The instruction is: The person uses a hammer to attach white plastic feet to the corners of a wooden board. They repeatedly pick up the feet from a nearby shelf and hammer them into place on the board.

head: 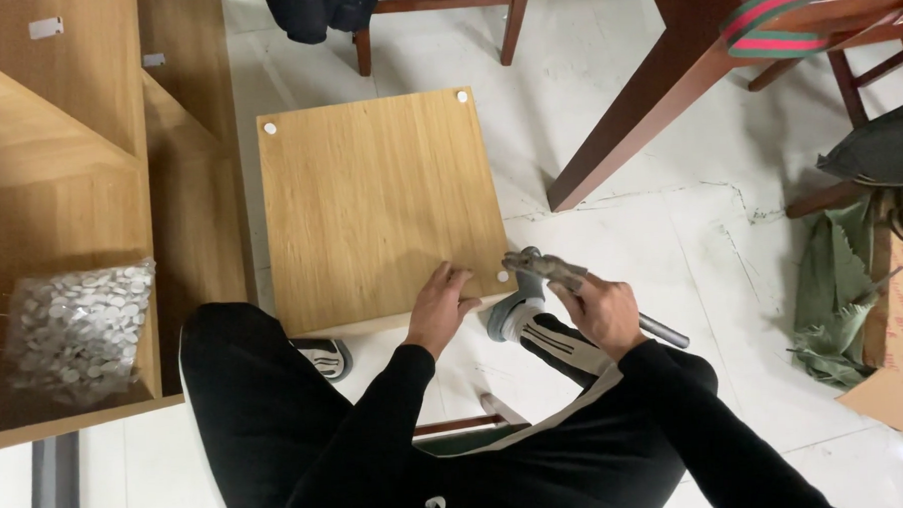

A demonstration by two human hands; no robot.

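A square light-oak wooden panel point(380, 211) is sitting on a white tiled floor point(631, 248), directly in front of the seated person's knees. It appears to be the top face of a small box-shaped cabinet. Three white round cap stickers are showing near its corners. Judged by its look, the panel is stiff, flat and moderately heavy, with a smooth laminate face that may be slippery. The safest places to take hold are the edges and corners, not the face.

A larger oak-coloured shelf unit point(89, 197) is lying to the left, and a clear plastic bag of white round caps point(79, 327) is resting on it. Dark red wooden chair and table legs point(656, 97) are standing beyond the panel.

The left hand point(439, 306) is resting palm down on the near edge of the panel, just beside the near right corner. Its fingers are lying close together and flat, pressing on the surface and gripping nothing. The forearm, in a black sleeve, is reaching forward from the body.

The right hand point(601, 307) is wrapped firmly around a grey metal hammer point(557, 272), closed on the upper handle close to the head. The hammer head is hovering just beside the near right corner of the panel, next to a white cap point(502, 276). The wrist is angling inward.
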